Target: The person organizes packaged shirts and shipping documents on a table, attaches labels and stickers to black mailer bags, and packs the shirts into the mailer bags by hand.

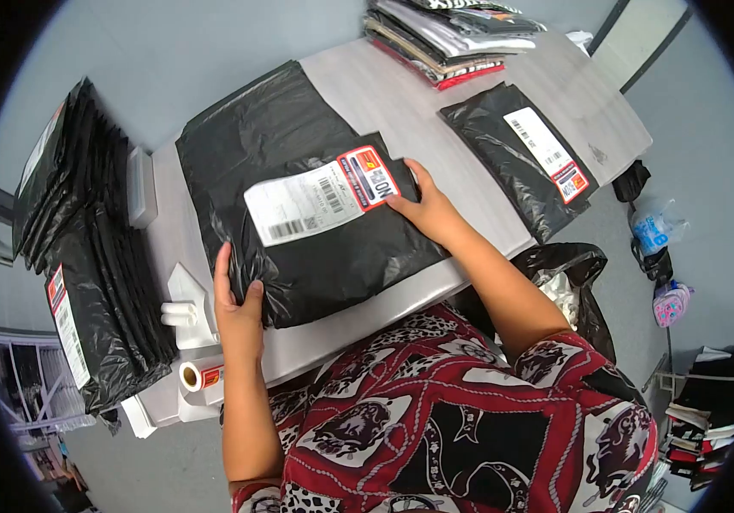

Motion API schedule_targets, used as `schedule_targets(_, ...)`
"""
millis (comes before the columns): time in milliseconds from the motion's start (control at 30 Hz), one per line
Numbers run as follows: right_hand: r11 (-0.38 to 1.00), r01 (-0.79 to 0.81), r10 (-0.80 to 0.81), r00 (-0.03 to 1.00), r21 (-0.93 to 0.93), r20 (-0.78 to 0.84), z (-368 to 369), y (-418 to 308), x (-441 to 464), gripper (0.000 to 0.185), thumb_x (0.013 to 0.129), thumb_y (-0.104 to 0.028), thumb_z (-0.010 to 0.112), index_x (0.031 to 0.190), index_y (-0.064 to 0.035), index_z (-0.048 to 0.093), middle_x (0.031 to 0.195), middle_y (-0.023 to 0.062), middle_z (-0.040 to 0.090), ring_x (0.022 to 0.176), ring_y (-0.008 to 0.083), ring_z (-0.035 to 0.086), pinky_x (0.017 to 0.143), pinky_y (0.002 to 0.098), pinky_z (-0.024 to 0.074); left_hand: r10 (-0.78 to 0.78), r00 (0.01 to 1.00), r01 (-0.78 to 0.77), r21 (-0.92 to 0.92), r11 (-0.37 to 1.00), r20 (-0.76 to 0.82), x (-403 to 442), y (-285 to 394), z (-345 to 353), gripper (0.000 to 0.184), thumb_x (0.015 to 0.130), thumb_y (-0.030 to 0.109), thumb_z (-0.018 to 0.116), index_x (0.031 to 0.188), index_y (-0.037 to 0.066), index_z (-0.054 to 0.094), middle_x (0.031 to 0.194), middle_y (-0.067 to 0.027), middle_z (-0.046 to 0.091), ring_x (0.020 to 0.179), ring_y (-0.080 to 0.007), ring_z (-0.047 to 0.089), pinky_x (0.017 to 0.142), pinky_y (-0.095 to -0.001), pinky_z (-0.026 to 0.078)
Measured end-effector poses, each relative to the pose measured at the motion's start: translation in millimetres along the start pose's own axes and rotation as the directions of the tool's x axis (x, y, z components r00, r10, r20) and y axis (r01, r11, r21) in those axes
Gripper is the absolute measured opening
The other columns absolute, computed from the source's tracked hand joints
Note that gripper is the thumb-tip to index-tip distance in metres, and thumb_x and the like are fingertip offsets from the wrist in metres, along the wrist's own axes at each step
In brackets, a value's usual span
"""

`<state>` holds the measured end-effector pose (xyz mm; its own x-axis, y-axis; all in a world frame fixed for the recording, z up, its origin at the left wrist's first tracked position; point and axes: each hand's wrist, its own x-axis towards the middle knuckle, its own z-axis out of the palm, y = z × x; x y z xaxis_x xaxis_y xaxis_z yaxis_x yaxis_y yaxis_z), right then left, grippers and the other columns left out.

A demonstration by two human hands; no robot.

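Between my two hands is a black plastic mailer (333,274) with a white shipping label (298,209) and an orange-and-red sticker (367,175) on its top face. My left hand (239,308) grips its near left edge, thumb on top. At the far right edge, my right hand (427,209) holds the mailer with the thumb near the sticker; its other fingers are partly hidden. Beneath it, and showing beyond it, lie flat black mailers (247,115) on the pale grey table (346,81).
Another labelled black mailer (512,154) lies at right. Stacked labelled mailers (106,282) stand at left, near a sticker roll (200,376) and white rolls (179,314). Folded, bagged garments (448,43) are piled at the back. A black bag (585,265) hangs low by the table's right edge.
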<state>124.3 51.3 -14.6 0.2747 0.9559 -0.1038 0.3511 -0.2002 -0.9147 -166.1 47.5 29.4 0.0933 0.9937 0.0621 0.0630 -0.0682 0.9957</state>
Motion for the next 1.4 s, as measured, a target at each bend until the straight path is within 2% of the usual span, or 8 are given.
schedule_targets(233,0.655,-0.211,0.168,0.977,0.725,0.132,-37.7,20.8,-39.4,0.069,0.081,-0.028,0.059,0.134,-0.0101,0.019,0.113,0.0113,0.05,0.108,0.0187,0.044,0.09,0.0292,0.0354,0.634,0.606,-0.767,0.142,0.626,0.48,20.1,111.8,69.1,0.049,0.069,-0.008,0.054,0.117,0.002,0.048,0.112,-0.0143,0.054,0.096,-0.0276,0.054,0.086,-0.0307,0.04)
schedule_targets(333,0.67,0.259,-0.042,0.949,0.696,-0.313,-78.5,6.8,-35.2,0.06,0.081,-0.026,0.057,0.131,-0.0139,0.026,0.122,0.0078,0.043,0.112,0.0183,0.041,0.094,0.0356,0.0328,0.72,0.375,-0.903,0.054,0.426,0.583,40.7,160.0,104.7,0.052,0.074,0.003,0.058,0.123,0.002,0.041,0.123,-0.0144,0.046,0.113,-0.0265,0.044,0.097,-0.0324,0.031)
schedule_targets(533,0.738,0.445,0.067,0.7,0.507,-0.711,-202.3,39.9,-29.3,0.054,0.082,-0.019,0.058,0.128,-0.0133,0.032,0.112,0.0127,0.051,0.098,0.0197,0.05,0.081,0.0306,0.0425,0.667,0.591,-0.798,0.204,0.568,0.455,76.8,140.7,119.3,0.059,0.082,0.015,0.053,0.133,0.01,0.026,0.122,-0.0114,0.045,0.111,-0.0239,0.044,0.094,-0.0343,0.033)
schedule_targets(733,0.996,-0.037,0.093,0.53,0.087,-0.843,-240.9,136.6,-32.3,0.059,0.078,-0.017,0.06,0.128,-0.0029,0.033,0.121,0.0175,0.044,0.111,0.0247,0.042,0.093,0.031,0.0316,0.27,0.897,-0.423,0.503,0.754,0.35,67.1,12.6,60.7,0.05,0.08,0.006,0.053,0.127,0.009,0.038,0.123,-0.0129,0.043,0.115,-0.0242,0.04,0.096,-0.0347,0.032)
schedule_targets(1067,0.825,-0.553,0.394,0.711,-0.115,-0.583,-242.1,63.7,-44.9,0.065,0.076,-0.034,0.062,0.129,-0.0112,0.033,0.122,0.0235,0.043,0.108,0.0316,0.047,0.086,0.0361,0.0407,0.24,0.927,-0.371,0.81,0.454,0.289,5.4,-76.4,17.0,0.041,0.07,0.011,0.061,0.111,0.008,0.054,0.121,-0.0146,0.041,0.114,-0.0361,0.035,0.095,-0.0451,0.026)
schedule_targets(1167,0.477,-0.593,-0.062,0.714,-0.648,-0.698,-280.5,59.7,-5.7,0.065,0.073,-0.04,0.063,0.125,-0.0101,0.039,0.118,0.0265,0.042,0.105,0.0425,0.045,0.084,0.0412,0.042,0.215,0.941,-0.335,0.822,0.461,0.263,9.4,-69.8,20.5,0.038,0.07,0.011,0.06,0.108,0.008,0.055,0.121,-0.013,0.042,0.114,-0.0355,0.035,0.095,-0.0435,0.026)
schedule_targets(1267,0.611,0.0,-0.561,0.706,-0.792,-0.433,-230.2,-41.9,75.6,0.049,0.074,-0.029,0.064,0.116,-0.0089,0.05,0.11,0.0211,0.048,0.101,0.0347,0.048,0.086,0.0391,0.0396,0.222,0.936,-0.347,0.818,0.459,0.272,10.6,-72.5,18.5,0.037,0.071,0.014,0.06,0.108,0.01,0.056,0.12,-0.0126,0.042,0.114,-0.0352,0.034,0.094,-0.0448,0.027)
schedule_targets(1400,0.412,0.116,-0.684,0.695,-0.904,-0.223,-160.3,-120.2,206.8,0.063,0.07,-0.049,0.062,0.121,-0.0151,0.046,0.118,0.0184,0.047,0.112,0.0328,0.042,0.092,0.0444,0.0338,0.206,0.943,-0.331,0.82,0.466,0.263,10.4,-70.3,17.9,0.037,0.07,0.015,0.06,0.107,0.01,0.056,0.12,-0.0111,0.043,0.114,-0.0339,0.035,0.094,-0.0443,0.027)
